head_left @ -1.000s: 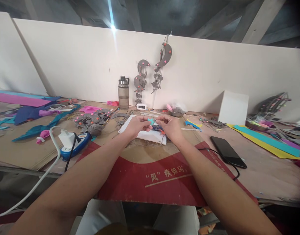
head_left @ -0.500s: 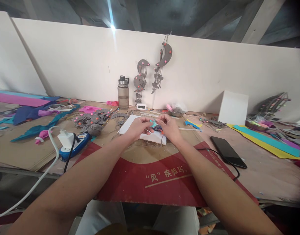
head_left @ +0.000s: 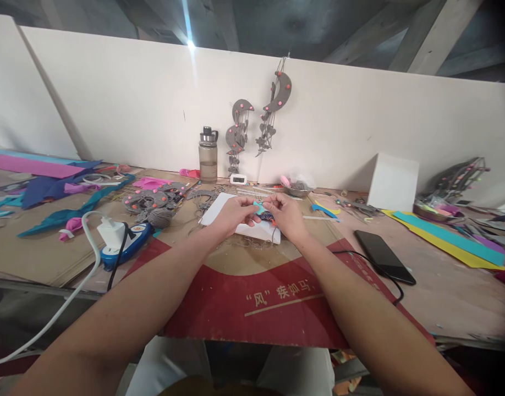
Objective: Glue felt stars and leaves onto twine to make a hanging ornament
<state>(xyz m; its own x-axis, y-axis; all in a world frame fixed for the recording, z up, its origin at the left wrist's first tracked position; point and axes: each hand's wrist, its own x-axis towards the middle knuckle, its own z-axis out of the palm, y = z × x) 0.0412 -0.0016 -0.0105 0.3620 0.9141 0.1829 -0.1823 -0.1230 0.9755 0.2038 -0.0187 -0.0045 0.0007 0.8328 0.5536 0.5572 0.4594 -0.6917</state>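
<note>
Both my hands meet above a white board on the cardboard. My left hand pinches a small turquoise piece, which looks like felt, from its left side. From the right, my right hand closes its thumb and fingers on the same piece. A dark, patterned bit with an orange spot shows just under my right fingers; what it is I cannot make out. Grey yarn strands lie around the board's near edge.
A black phone with a cable lies to the right. On the left are a blue power strip and grey felt crescents with pink dots. A water bottle stands by the white wall, near hanging crescent ornaments.
Hardly anything differs. My fingers have shifted slightly around the turquoise piece, and the whole view has moved a little.
</note>
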